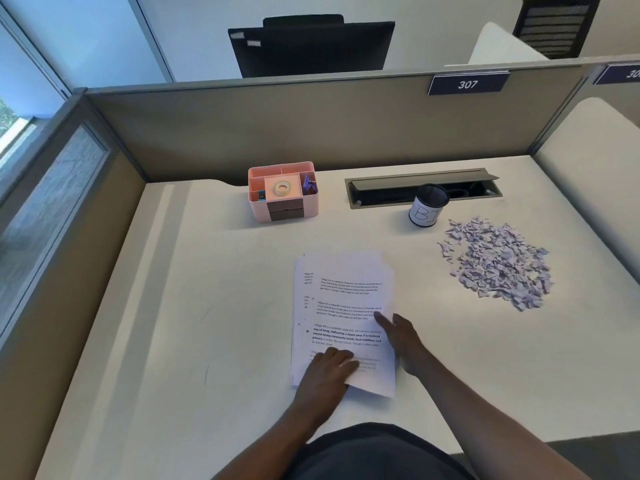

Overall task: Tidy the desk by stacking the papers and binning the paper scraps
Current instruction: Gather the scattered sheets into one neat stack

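Note:
A loose stack of printed papers (343,296) lies in the middle of the white desk (194,306), its sheets slightly fanned out of line. My left hand (327,372) rests flat on the stack's near left corner, fingers pressing the sheets down. My right hand (401,337) lies against the stack's right edge, fingers stretched along it. A heap of small paper scraps (498,261) sits at the right of the desk. Behind the scraps stands a small black mesh cup (428,205) with a white label, the bin.
A pink desk organiser (282,192) with tape and clips stands at the back centre. A cable tray with an open grey lid (422,187) runs along the back right. Grey partition walls (311,133) enclose the desk on three sides.

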Demonstrator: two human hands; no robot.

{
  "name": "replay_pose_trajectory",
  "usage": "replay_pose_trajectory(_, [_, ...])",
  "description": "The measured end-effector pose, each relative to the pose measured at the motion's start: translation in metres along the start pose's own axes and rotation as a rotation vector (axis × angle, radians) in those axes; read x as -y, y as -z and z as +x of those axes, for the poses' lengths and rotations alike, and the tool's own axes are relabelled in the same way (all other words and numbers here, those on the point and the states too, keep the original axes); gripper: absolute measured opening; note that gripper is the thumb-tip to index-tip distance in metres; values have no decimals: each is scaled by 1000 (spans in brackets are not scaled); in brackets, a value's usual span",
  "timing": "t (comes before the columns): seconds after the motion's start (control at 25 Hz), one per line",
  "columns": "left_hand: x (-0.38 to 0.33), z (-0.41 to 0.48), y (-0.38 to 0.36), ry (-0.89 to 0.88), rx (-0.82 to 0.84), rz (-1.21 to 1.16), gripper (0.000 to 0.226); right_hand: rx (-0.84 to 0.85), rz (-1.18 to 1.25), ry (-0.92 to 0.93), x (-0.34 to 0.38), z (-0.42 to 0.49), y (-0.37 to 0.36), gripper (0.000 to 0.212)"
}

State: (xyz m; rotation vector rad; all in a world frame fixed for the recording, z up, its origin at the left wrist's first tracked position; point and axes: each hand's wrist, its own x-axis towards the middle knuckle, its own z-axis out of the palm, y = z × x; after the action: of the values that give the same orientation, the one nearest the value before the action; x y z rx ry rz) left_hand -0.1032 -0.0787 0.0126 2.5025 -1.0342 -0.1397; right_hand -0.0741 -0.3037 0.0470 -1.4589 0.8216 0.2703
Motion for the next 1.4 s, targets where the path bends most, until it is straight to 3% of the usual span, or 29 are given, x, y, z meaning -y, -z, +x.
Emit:
replay_pose_trajectory(0.12, [-3, -4, 11, 20, 196, -38, 59, 21, -99, 78, -11, 4, 3, 29])
replay_pose_trajectory(0.2, [-2, -2, 23, 90, 215, -133, 67, 14, -95, 104, -11, 3, 4, 33])
replay_pose_trajectory(0.4, [42, 16, 42, 544, -138, -345, 51, 6, 62, 60, -3, -5, 6, 35])
replay_pose_trajectory(0.48, [57, 29, 56, 776, -175, -432, 64, 42, 106, 65, 3, -11, 8, 34])
replay_pose_trajectory(0.6, [74, 44, 74, 1012, -258, -829, 86, 146, 183, 91, 16, -23, 11, 37])
replay_pose_trajectory(0.68, [77, 48, 90, 995, -258, -1204, 81, 232, 188, 116, 24, -29, 12, 40])
replay_pose_trajectory(0.8, [61, 52, 116, 852, -243, -1487, 41, 331, 158, 148, 34, -36, 11, 43])
replay_pose_trajectory(0.92, [46, 57, 133, 734, -281, -1459, 28, 351, 161, 200, 51, -40, 10, 40])
replay_pose_trajectory(1.12, [35, 67, 158, 578, -278, -1363, 27, 193, 219, 320, 70, -39, 10, 35])
replay_pose_trajectory(1.28, [31, 76, 171, 404, -286, -1280, 39, 143, 157, 458, 79, -38, 10, 27])
replay_pose_trajectory(1.4, [27, 77, 170, 447, -296, -1250, 36, 194, 141, 459, 81, -41, 7, 34])
